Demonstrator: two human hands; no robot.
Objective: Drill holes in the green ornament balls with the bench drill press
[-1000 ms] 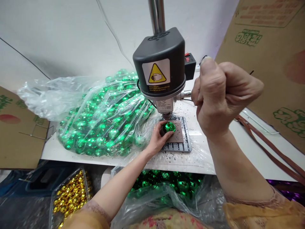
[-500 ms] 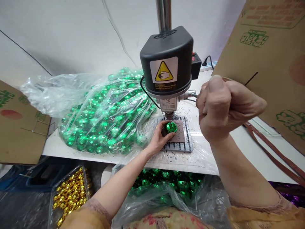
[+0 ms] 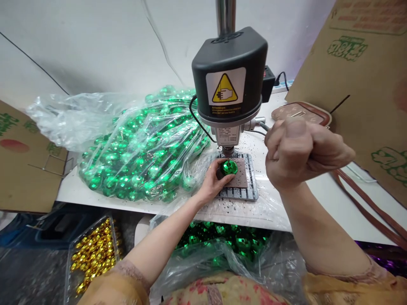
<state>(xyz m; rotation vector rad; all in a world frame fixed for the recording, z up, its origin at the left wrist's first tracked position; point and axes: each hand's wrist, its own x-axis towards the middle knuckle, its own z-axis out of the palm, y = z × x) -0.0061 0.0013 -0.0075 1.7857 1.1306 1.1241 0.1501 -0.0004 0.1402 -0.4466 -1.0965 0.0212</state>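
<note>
Under a bench drill press, my left hand pinches a shiny green faceted ball between thumb and fingers. The ball rests on a brown pad over the slotted metal base, just beneath the chuck. A thin bit appears to meet the ball's top; how deep it sits I cannot tell. My right hand is closed in a fist around the drill press lever, whose end is hidden inside the fingers.
A clear bag of green balls lies left of the drill. More green balls sit in plastic below the table edge. A box of gold balls stands lower left. Cardboard and a brown pouch are at right. Dark shavings dot the base.
My right fist has come down a little, uncovering the brown pouch behind it. My left hand still holds the green ball in place. The whole view has shifted slightly.
</note>
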